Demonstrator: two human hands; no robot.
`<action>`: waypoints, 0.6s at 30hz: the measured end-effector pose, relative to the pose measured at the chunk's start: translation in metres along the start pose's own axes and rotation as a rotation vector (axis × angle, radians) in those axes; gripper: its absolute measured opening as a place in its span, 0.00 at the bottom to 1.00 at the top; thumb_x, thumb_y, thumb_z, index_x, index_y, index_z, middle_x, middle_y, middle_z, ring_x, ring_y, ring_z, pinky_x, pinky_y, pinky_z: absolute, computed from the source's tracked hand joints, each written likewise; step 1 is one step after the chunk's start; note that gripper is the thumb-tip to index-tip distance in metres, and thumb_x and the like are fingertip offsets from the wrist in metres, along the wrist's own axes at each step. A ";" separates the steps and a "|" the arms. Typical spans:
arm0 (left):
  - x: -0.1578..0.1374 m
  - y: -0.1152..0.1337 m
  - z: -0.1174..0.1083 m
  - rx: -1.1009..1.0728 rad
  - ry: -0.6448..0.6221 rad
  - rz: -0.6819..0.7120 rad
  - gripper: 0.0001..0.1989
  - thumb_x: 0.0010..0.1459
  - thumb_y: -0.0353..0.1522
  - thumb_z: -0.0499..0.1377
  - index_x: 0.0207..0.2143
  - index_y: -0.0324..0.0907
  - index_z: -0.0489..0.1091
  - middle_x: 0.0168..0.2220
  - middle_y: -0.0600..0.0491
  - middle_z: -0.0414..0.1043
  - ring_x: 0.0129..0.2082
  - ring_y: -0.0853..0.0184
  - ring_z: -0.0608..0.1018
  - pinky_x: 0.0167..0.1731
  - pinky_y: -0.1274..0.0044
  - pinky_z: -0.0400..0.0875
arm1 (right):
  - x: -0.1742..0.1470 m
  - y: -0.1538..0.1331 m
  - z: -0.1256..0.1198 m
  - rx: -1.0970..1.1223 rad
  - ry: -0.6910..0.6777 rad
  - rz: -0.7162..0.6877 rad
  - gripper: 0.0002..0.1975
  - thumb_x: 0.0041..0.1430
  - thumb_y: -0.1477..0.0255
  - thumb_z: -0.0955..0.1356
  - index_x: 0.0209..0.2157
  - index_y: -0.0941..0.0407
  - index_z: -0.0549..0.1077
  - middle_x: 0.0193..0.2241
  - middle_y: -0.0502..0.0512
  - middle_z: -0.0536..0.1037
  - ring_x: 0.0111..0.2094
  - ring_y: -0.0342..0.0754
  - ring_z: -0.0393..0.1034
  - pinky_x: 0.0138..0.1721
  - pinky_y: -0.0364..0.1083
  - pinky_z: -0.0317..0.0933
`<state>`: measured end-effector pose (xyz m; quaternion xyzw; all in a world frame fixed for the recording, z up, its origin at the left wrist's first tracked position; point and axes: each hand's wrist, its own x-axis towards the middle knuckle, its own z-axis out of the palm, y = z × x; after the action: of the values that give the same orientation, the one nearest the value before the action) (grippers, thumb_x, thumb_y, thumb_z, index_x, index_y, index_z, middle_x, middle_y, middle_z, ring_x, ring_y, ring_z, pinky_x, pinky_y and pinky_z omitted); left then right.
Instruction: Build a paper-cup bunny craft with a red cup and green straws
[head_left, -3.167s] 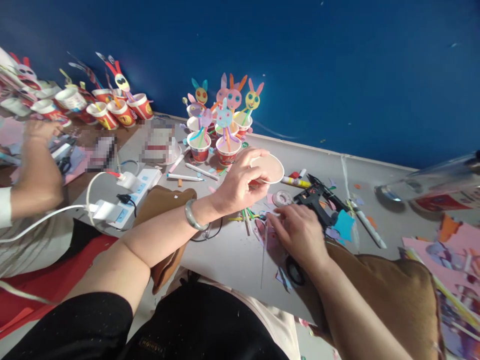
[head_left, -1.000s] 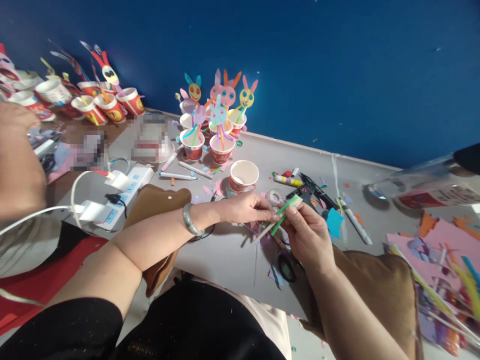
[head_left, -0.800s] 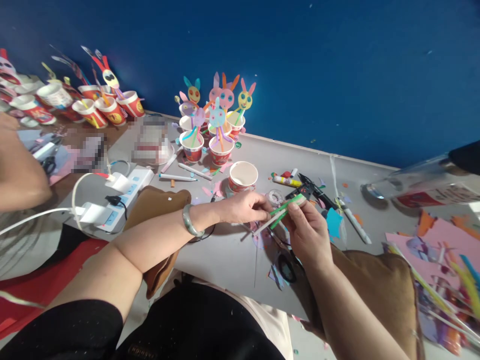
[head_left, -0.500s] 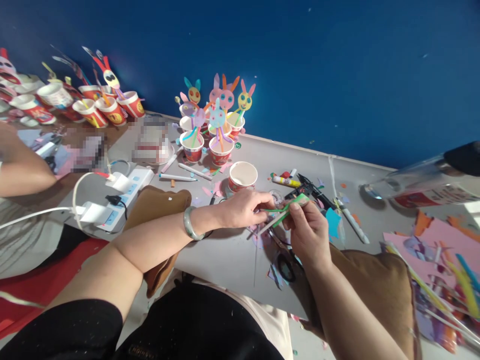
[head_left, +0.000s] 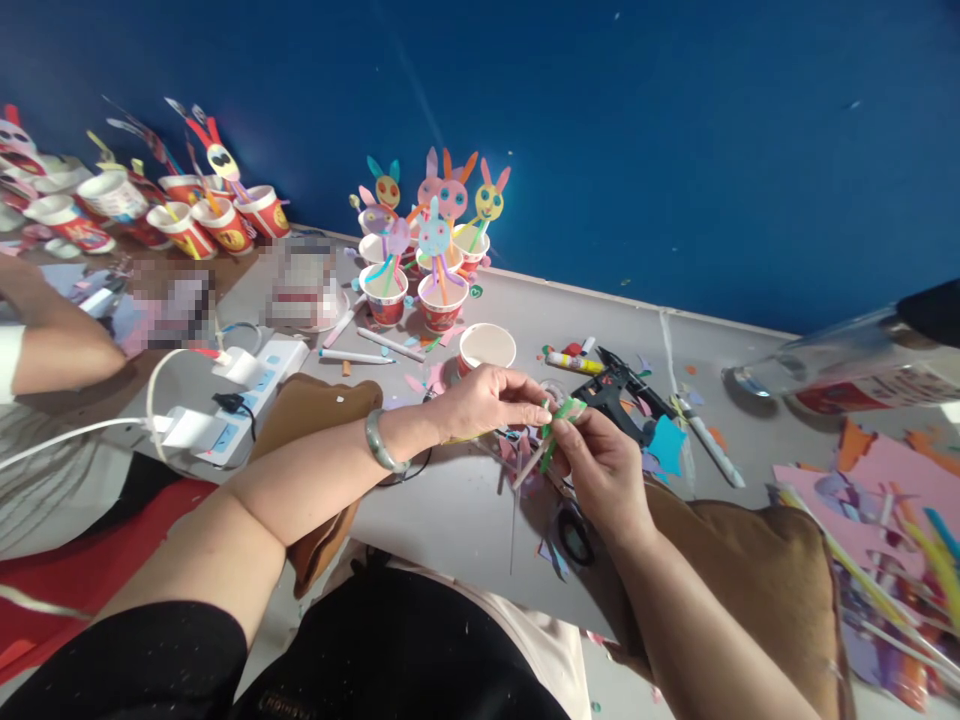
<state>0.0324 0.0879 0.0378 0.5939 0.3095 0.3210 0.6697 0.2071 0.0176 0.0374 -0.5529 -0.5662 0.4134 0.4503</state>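
My left hand (head_left: 487,405), with a bangle at the wrist, pinches one end of a green strip (head_left: 571,408) that looks like paper. The thumb and fingers of my right hand (head_left: 609,475) are closed on the same strip, so the fingertips of both hands almost meet. Part of the strip is hidden by the fingers. A thin pale stick (head_left: 529,468) slants down from beneath my right fingers; whether it is held cannot be made out. Below the hands lie scissors with black handles (head_left: 576,535). Just behind my left hand stands a white-lined paper cup (head_left: 487,346).
Decorated cups with paper rabbit faces (head_left: 435,232) stand by the blue wall. A black glue gun (head_left: 626,390), markers (head_left: 356,356) and paper scraps (head_left: 666,445) lie around. A power strip (head_left: 255,395) is left, near another person's arm (head_left: 64,350). A bottle (head_left: 840,370) stands right.
My hands have drawn closer together. The green strip, stretched out between them before, is now bunched at the fingertips, and my right hand has shifted slightly left.
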 end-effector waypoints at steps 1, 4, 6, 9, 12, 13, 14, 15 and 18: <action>0.000 0.000 0.001 -0.018 -0.006 -0.016 0.13 0.53 0.35 0.69 0.38 0.36 0.79 0.34 0.50 0.80 0.31 0.73 0.77 0.35 0.77 0.74 | 0.000 0.000 -0.001 0.007 -0.003 0.007 0.23 0.58 0.48 0.70 0.28 0.54 0.69 0.15 0.44 0.64 0.16 0.39 0.54 0.17 0.41 0.50; -0.002 0.002 0.002 -0.030 -0.034 -0.016 0.14 0.54 0.37 0.69 0.41 0.38 0.81 0.33 0.50 0.80 0.30 0.72 0.76 0.35 0.77 0.74 | 0.001 -0.001 -0.003 0.023 -0.013 0.011 0.23 0.57 0.48 0.71 0.29 0.55 0.71 0.15 0.44 0.63 0.16 0.39 0.52 0.17 0.41 0.48; -0.003 0.005 0.003 -0.011 -0.058 0.011 0.12 0.56 0.36 0.67 0.40 0.38 0.81 0.33 0.51 0.80 0.30 0.72 0.76 0.35 0.77 0.73 | 0.002 -0.002 -0.003 0.016 -0.015 -0.005 0.22 0.57 0.49 0.71 0.29 0.55 0.71 0.15 0.45 0.64 0.17 0.39 0.52 0.17 0.41 0.47; -0.006 0.008 0.004 0.070 -0.051 0.078 0.09 0.58 0.35 0.66 0.36 0.37 0.82 0.32 0.51 0.80 0.31 0.71 0.76 0.34 0.78 0.73 | 0.002 -0.003 -0.001 0.013 -0.015 -0.019 0.22 0.58 0.49 0.70 0.28 0.55 0.71 0.15 0.45 0.63 0.17 0.39 0.52 0.17 0.41 0.46; -0.008 0.007 0.006 0.125 0.014 0.093 0.13 0.57 0.37 0.66 0.40 0.37 0.81 0.30 0.51 0.79 0.29 0.71 0.76 0.31 0.79 0.73 | 0.001 -0.003 0.002 0.034 -0.012 -0.007 0.22 0.58 0.49 0.70 0.29 0.55 0.71 0.15 0.44 0.63 0.16 0.39 0.53 0.16 0.41 0.48; -0.008 0.007 0.007 0.120 0.028 0.083 0.15 0.57 0.39 0.66 0.42 0.37 0.80 0.30 0.51 0.78 0.28 0.71 0.76 0.30 0.79 0.73 | 0.000 -0.003 0.002 0.040 -0.008 -0.001 0.22 0.58 0.49 0.70 0.29 0.55 0.71 0.15 0.44 0.64 0.15 0.39 0.53 0.16 0.41 0.48; -0.008 0.006 0.008 0.112 0.034 0.073 0.17 0.57 0.40 0.66 0.43 0.37 0.80 0.30 0.51 0.78 0.27 0.72 0.76 0.29 0.79 0.73 | 0.000 -0.003 0.002 0.044 -0.007 0.005 0.22 0.58 0.49 0.70 0.30 0.55 0.71 0.15 0.44 0.65 0.15 0.39 0.54 0.15 0.41 0.49; -0.009 0.005 0.008 0.108 0.033 0.068 0.17 0.57 0.40 0.66 0.43 0.37 0.79 0.30 0.51 0.78 0.27 0.72 0.77 0.28 0.79 0.73 | -0.001 -0.003 0.002 0.049 -0.008 0.014 0.21 0.58 0.49 0.70 0.30 0.54 0.71 0.14 0.44 0.66 0.14 0.40 0.55 0.15 0.41 0.50; -0.010 0.005 0.008 0.171 0.000 0.079 0.15 0.62 0.39 0.62 0.42 0.36 0.78 0.30 0.51 0.77 0.26 0.72 0.77 0.27 0.80 0.72 | -0.001 -0.003 0.000 0.062 -0.023 0.042 0.20 0.57 0.51 0.71 0.30 0.55 0.72 0.14 0.45 0.67 0.13 0.40 0.57 0.14 0.41 0.51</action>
<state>0.0325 0.0761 0.0438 0.6607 0.3120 0.3196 0.6034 0.2064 0.0164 0.0402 -0.5455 -0.5465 0.4467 0.4519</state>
